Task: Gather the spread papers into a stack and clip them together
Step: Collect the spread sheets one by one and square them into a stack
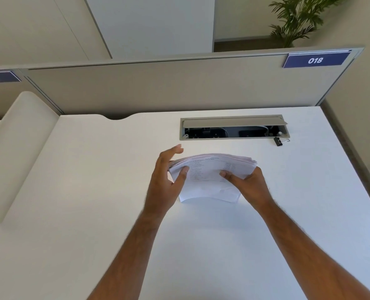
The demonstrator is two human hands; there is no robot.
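- The left hand (169,180) holds the left side of the paper stack (212,176), thumb pressed on the top sheet; its fingers are spread loosely behind the far corner rather than wrapped tight. With so light a grip, that side could slide out and the sheets fan apart.
- The paper stack sits at mid-worktop (71,213), bowed upward between the two hands with its near edge down by the surface. The far edges look uneven, so clipping now would probably lock in a ragged stack; tapping it square first seems wise.
- The right hand (248,182) grips the right side, thumb on top and fingers hidden beneath. Releasing it to fetch the clip would leave the bowed stack to one loose hand, and it may spring flat and scatter.
- The binder clip (279,141) lies well apart at the far right, just beside the open cable tray (233,127). A careless reach might knock it into that opening.
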